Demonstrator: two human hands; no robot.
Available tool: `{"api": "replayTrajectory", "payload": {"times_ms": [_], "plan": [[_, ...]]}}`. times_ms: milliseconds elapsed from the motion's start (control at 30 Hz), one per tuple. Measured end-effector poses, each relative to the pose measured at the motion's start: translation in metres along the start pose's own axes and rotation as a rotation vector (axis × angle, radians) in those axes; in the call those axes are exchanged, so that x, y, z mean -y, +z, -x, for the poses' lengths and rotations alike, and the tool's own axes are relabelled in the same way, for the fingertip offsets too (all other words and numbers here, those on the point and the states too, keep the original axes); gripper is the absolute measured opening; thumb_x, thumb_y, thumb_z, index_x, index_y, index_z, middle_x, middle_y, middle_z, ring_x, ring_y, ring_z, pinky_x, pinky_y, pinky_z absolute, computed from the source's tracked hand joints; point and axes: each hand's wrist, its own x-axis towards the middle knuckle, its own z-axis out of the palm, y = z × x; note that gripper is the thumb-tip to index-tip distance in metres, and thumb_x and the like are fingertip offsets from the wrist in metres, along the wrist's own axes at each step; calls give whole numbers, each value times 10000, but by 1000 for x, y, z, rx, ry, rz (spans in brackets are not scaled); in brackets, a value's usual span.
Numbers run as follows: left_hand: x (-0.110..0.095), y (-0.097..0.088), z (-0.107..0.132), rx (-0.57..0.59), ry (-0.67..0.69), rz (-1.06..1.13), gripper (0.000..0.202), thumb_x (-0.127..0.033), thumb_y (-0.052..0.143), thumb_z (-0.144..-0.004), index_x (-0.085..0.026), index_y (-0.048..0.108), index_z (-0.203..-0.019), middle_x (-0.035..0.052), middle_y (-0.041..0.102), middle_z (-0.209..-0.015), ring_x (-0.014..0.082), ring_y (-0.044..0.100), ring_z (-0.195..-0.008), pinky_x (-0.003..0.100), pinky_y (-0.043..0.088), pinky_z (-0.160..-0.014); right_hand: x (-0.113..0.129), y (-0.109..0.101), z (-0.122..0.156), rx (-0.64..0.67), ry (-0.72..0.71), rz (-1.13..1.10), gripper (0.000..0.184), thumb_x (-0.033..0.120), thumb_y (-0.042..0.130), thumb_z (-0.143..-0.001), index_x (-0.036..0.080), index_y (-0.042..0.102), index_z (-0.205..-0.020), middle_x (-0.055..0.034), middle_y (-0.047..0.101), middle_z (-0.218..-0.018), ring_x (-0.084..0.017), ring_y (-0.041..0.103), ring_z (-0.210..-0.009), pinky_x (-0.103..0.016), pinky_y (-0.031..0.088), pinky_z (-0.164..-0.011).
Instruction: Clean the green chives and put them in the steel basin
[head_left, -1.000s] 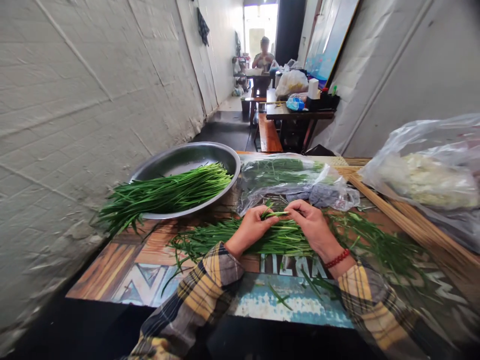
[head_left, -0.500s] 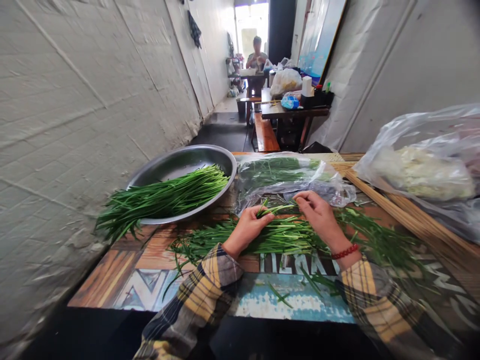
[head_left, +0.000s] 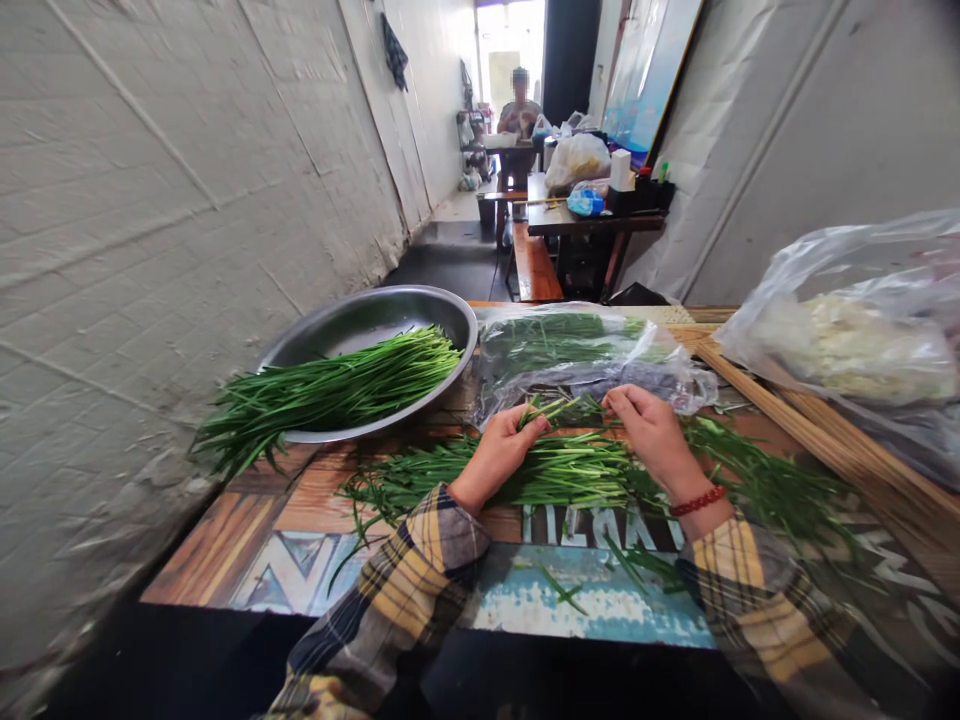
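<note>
My left hand (head_left: 495, 455) is closed around a few garlic chives (head_left: 553, 409), their pale ends pointing right. A short gap away, my right hand (head_left: 649, 437) makes a pinch; whatever is between its fingertips is too small to make out. Beneath both hands a loose pile of garlic chives (head_left: 574, 470) lies across the patterned table (head_left: 315, 495). To the left, a metal basin (head_left: 469, 350) holds a thick bundle of chives (head_left: 367, 380), its leaf tips hanging over the rim. Just beyond my hands is a clear plastic bag (head_left: 562, 335) with more chives inside.
Leafy scraps (head_left: 772, 475) lie right of my right hand. Bamboo sticks (head_left: 810, 420) and a clear bag of pale food (head_left: 862, 340) occupy the table's right side. A wall (head_left: 150, 250) runs along the left. Farther off, a person (head_left: 519, 115) sits behind another table (head_left: 570, 222).
My right fingertips have come away from the ends of the chives in my left hand, moving slightly right. The whole view has shifted a little.
</note>
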Motion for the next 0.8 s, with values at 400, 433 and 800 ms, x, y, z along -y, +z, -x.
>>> {"api": "replayTrajectory", "payload": {"times_ms": [400,433,800], "plan": [[6,1,-1,-84,-57,193,282,-424,513,-872,-154,562,-812,-26,510,-657,89,426,-551,213,337,-530,-17,-14,-4,399,-277,577,61,267,648,-805,243,703,-796,-21,673,-786,-188,582,-783,-313,412,-736],[6,1,-1,-103,-61,190,279,-425,528,-865,-153,570,-818,-34,494,-637,83,403,-533,209,323,-515,-17,-12,-4,391,-265,536,84,273,627,-823,235,697,-796,-22,668,-781,-184,582,-776,-307,416,-726],[7,-1,-1,-105,14,-3,331,-425,539,-866,-144,713,-887,37,631,-750,166,554,-769,253,420,-695,6,2,2,235,-178,70,247,358,522,-901,198,642,-756,-38,639,-844,-170,581,-819,-293,436,-768]]}}
